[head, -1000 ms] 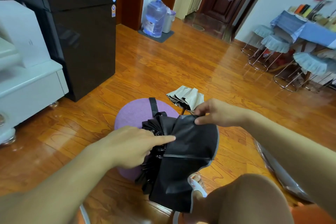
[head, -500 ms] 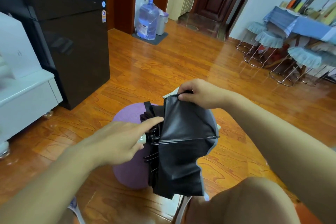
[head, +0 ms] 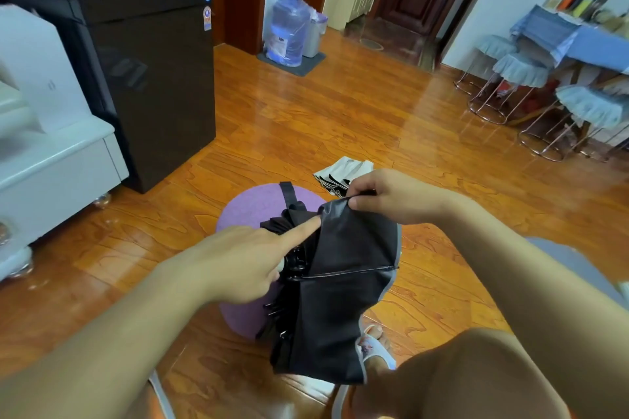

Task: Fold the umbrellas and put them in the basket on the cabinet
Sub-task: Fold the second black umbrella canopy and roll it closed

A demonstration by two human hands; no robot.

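A black folding umbrella [head: 340,286] with a grey edge hangs half collapsed in front of me, over a purple round stool [head: 245,207]. My right hand [head: 388,196] pinches the top edge of one fabric panel and holds it up. My left hand [head: 245,262] grips the umbrella's ribs and shaft, its index finger stretched out along the fabric fold. A second umbrella [head: 342,173], cream outside and black inside, lies collapsed on the wooden floor just beyond my right hand. No basket is in view.
A white cabinet [head: 51,160] stands at the left beside a black fridge [head: 143,54]. A water jug [head: 289,27] sits by the far doorway. Stools [head: 520,75] and a blue-clothed table [head: 585,41] fill the right. My knee [head: 476,374] and sandalled foot [head: 374,343] are at the bottom.
My right hand has lowered slightly with the pinched panel, and the cream umbrella behind it shows again. My left index finger has slid up along the fold toward my right hand.
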